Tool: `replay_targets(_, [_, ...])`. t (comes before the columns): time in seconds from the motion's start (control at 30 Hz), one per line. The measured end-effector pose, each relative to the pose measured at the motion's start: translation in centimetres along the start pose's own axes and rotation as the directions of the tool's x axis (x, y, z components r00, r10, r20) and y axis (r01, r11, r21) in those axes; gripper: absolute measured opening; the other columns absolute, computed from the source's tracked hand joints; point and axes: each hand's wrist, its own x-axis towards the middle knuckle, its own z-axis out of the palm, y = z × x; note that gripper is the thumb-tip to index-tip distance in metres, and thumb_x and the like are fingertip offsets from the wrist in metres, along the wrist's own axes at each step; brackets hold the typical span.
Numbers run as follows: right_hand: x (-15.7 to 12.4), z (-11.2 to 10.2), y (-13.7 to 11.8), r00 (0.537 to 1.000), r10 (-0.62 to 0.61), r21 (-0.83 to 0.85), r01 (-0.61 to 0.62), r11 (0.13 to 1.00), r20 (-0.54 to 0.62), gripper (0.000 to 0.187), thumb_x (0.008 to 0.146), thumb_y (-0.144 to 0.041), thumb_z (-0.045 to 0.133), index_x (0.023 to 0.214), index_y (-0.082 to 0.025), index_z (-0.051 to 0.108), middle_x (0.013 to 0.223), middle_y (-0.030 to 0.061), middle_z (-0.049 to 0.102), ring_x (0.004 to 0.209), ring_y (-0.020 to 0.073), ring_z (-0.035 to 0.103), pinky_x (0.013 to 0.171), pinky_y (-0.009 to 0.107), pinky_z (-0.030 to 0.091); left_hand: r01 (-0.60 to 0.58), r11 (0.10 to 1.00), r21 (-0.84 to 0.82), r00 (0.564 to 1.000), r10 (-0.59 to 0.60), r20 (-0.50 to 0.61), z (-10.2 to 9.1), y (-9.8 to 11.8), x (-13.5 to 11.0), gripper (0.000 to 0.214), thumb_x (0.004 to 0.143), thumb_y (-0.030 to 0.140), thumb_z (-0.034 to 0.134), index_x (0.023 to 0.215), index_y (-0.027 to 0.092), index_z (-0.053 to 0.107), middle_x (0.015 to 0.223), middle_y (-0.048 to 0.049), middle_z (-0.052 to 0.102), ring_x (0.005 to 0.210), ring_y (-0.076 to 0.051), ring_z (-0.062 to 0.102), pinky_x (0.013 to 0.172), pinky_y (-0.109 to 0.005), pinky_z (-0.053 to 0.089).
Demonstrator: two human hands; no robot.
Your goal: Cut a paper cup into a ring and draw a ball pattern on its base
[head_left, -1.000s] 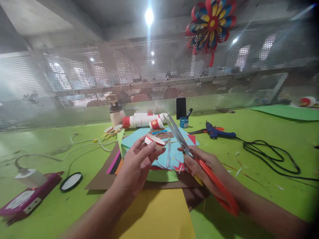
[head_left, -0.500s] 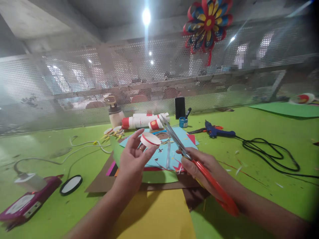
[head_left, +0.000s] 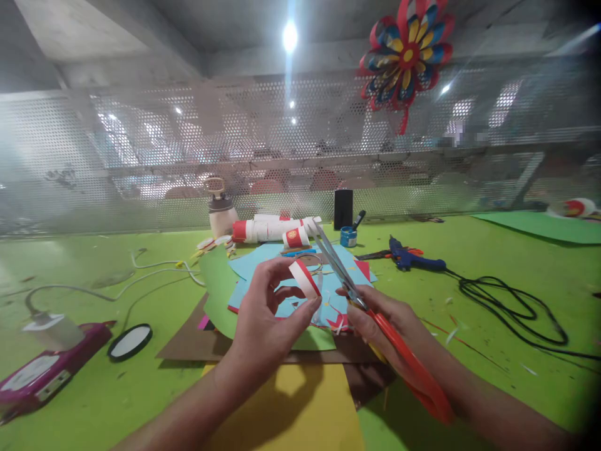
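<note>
Lime-green tabletop [head_left: 509, 254] spreads under layered coloured paper sheets [head_left: 220, 300]; above them, the left hand [head_left: 267, 316] pinches a red-and-white paper ring [head_left: 303, 279] between fingers and thumb; the right hand [head_left: 392, 313] grips red-handled steel scissors [head_left: 392, 335], apart from it; the ring looks already cut loose, remaining trimming unclear.

Shows a bare left hand [head_left: 265, 316] near mid-frame and a bare right hand [head_left: 387, 316] right of centre; tapers into a left forearm [head_left: 190, 398] and right forearm [head_left: 488, 391], both uncovered towards the lower edge.
</note>
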Motion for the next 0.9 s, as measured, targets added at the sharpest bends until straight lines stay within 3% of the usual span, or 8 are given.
replay_targets(0.13, [0.0,0.2,0.1,1.000,-0.007,-0.028,0.007,1.000,-0.012,0.036,0.090,-0.046,0.053,0.111,-0.018,0.060,0.086,0.0035,0.066,0.074,0.0156,0.058,0.066,0.025,0.048,0.022,1.000,-0.021,1.000,-0.022,0.000,0.0,0.2,-0.1,0.041,0.077,0.018,0.073,0.111,0.019,0.051,0.112,-0.0070,0.060,0.103,-0.019,0.060,0.087,-0.033,0.054])
replay_targets(0.23, [0.0,0.3,0.1,1.000,-0.022,-0.089,0.021,0.996,-0.016,0.034,0.088,-0.046,0.054,0.107,-0.017,0.060,0.079,0.0025,0.063,0.070,0.0155,0.055,0.063,0.026,0.046,0.205,0.965,-0.163,0.979,-0.200,0.047,-0.1,0.6,0.1,0.038,0.078,0.021,0.073,0.111,0.016,0.055,0.104,-0.0071,0.065,0.092,-0.016,0.063,0.080,-0.028,0.055])
replay_targets(0.33, [0.0,0.3,0.0,0.999,-0.039,-0.200,0.038,0.979,0.000,0.034,0.087,-0.044,0.055,0.108,-0.017,0.058,0.080,0.0021,0.061,0.067,0.0153,0.052,0.063,0.028,0.046,0.339,0.874,-0.349,0.940,-0.322,0.107,-0.3,0.9,0.5,0.032,0.083,0.024,0.070,0.111,0.013,0.060,0.097,-0.0071,0.068,0.080,-0.013,0.064,0.075,-0.025,0.055])
replay_targets(0.5, [0.0,0.1,0.5,0.992,-0.120,-0.362,0.095,0.927,-0.049,0.032,0.086,-0.034,0.059,0.114,-0.020,0.056,0.097,0.0047,0.061,0.082,0.0179,0.055,0.076,0.033,0.047,0.368,0.759,-0.536,0.929,-0.328,0.173,-0.5,1.2,0.8,0.022,0.088,0.024,0.063,0.108,0.015,0.062,0.090,-0.0069,0.071,0.081,-0.015,0.067,0.072,-0.025,0.056])
replay_targets(0.7, [0.3,-0.3,0.9,0.968,-0.238,-0.462,0.173,0.869,-0.085,0.029,0.084,-0.025,0.064,0.111,-0.021,0.056,0.098,0.0046,0.059,0.087,0.0185,0.054,0.078,0.033,0.047,0.408,0.742,-0.532,0.913,-0.317,0.257,-0.8,1.7,0.5,0.029,0.086,0.028,0.064,0.110,0.012,0.064,0.100,-0.0100,0.069,0.084,-0.016,0.066,0.072,-0.024,0.057])
replay_targets(0.9, [-0.1,-0.5,0.1,0.977,-0.211,-0.466,0.171,0.868,-0.035,0.031,0.083,-0.027,0.064,0.112,-0.020,0.055,0.101,0.0072,0.057,0.090,0.0209,0.054,0.082,0.038,0.048,0.454,0.735,-0.503,0.890,-0.342,0.303,-1.0,1.4,0.3,0.024,0.086,0.029,0.064,0.105,0.015,0.066,0.096,-0.0094,0.068,0.080,-0.017,0.065,0.069,-0.026,0.055])
